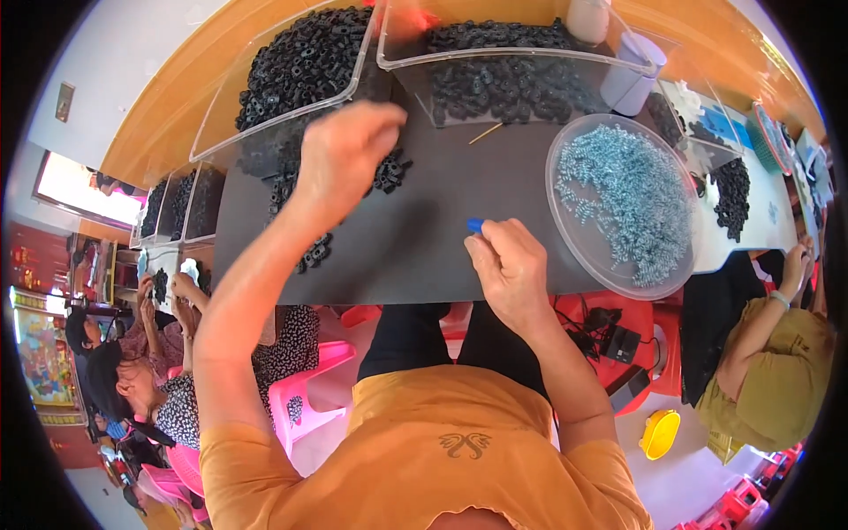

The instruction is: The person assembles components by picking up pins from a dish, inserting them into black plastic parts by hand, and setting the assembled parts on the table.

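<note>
Over the dark tabletop (433, 203), my left hand (340, 159) is raised in front of a clear bin (201, 146) heaped with small black plastic parts (305, 62). Motion blurs its fingers, so what they hold, if anything, does not show. Loose black parts (314, 252) lie below and beside that forearm. My right hand (508, 265) is closed near the table's front edge. A small blue piece (475, 224) shows at its fingertips; I cannot tell whether it is held or worn on a finger. To its right a round clear tray (555, 190) carries many small pale blue springs (627, 199).
A second clear bin (521, 57) of black parts stands at the back, with a thin stick (486, 133) before it and a white-lilac bottle (629, 75) beside it. People work at tables on both sides. A red stool (640, 311) bearing black cables and boxes is below the tray.
</note>
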A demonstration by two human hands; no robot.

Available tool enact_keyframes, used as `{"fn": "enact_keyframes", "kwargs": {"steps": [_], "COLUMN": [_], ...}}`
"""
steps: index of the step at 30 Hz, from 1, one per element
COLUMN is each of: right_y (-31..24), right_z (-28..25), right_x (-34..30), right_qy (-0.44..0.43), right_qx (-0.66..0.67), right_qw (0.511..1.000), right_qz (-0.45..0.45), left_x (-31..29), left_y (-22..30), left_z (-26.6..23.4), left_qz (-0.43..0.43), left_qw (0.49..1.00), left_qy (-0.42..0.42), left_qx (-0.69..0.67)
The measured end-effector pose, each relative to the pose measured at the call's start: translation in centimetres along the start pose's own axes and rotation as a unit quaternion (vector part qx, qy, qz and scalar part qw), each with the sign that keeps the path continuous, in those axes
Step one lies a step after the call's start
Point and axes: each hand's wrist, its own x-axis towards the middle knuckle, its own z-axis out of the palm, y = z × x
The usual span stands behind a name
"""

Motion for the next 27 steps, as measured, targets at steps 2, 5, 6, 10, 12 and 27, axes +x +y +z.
{"fn": "enact_keyframes", "kwargs": {"steps": [2,5,6,10,12,27], "right_y": [-0.3,-0.3,-0.3,-0.3,-0.4,-0.6], "right_z": [-0.2,-0.3,-0.2,0.0,0.1,0.3], "right_x": [-0.1,-0.3,-0.3,-0.4,-0.3,-0.3], "right_qy": [-0.011,-0.017,-0.019,-0.010,-0.016,-0.015], "right_qx": [0.002,-0.023,-0.024,-0.019,-0.021,-0.040], "right_qw": [1.000,1.000,0.999,1.000,1.000,0.999], "right_qz": [0.012,0.010,0.008,0.013,0.017,0.024], "left_x": [-3.0,-4.4,-4.5,-5.3,-5.6,-7.8], "left_y": [-1.3,-1.6,-1.7,-2.8,-3.1,0.7], "left_z": [0.9,2.7,3.1,5.4,6.0,5.6], "left_qz": [0.046,0.116,0.097,0.058,0.061,0.047], "left_qw": [0.996,0.983,0.979,0.973,0.974,0.991], "left_qy": [-0.024,-0.048,-0.110,-0.146,-0.136,-0.126], "left_qx": [0.069,0.134,0.139,0.169,0.169,0.012]}}
